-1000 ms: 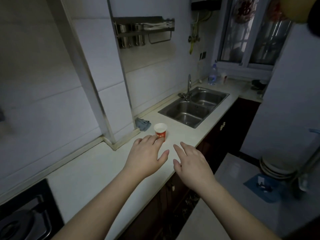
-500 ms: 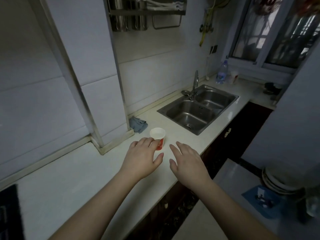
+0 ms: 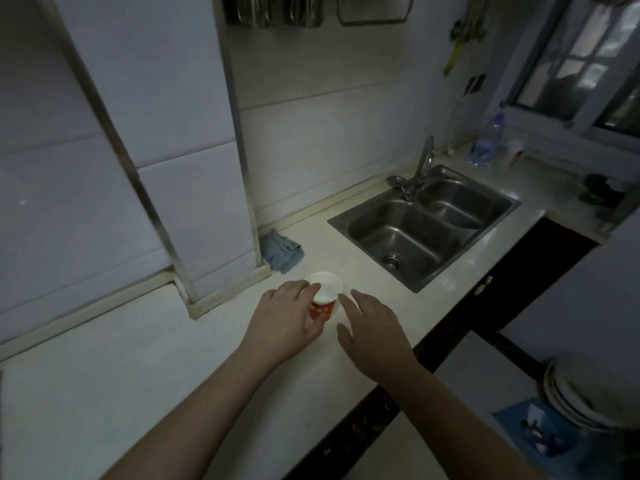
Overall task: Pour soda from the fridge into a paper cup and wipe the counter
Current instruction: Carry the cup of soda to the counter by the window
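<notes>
The small paper cup with a white rim and red printed wall (image 3: 323,295) stands upright on the pale stone tabletop (image 3: 145,358), and its inside looks empty, as far as the dim light lets one tell. The left hand (image 3: 282,323) curves round the cup's left side: the fingers (image 3: 304,289) lie against the rim and the thumb reaches under toward the cup's base, so the hand grips the cup or is just closing on it. The right hand (image 3: 372,329) hovers just right of the cup with straight, relaxed fingers, grasping nothing; whether its fingertips touch the cup cannot be told.

The step in hand appears to be readying the cup, with no soda in view and the pour not yet made. The next move likely calls for setting the cup steady, then freeing a hand to fetch the soda from the fridge, which lies outside this view.

Beyond the left fingers a crumpled blue-grey cloth (image 3: 282,252) lies against the tiled wall column, probably the wiper for later. Farther past the right fingers sits the double stainless-steel sink (image 3: 424,225).
</notes>
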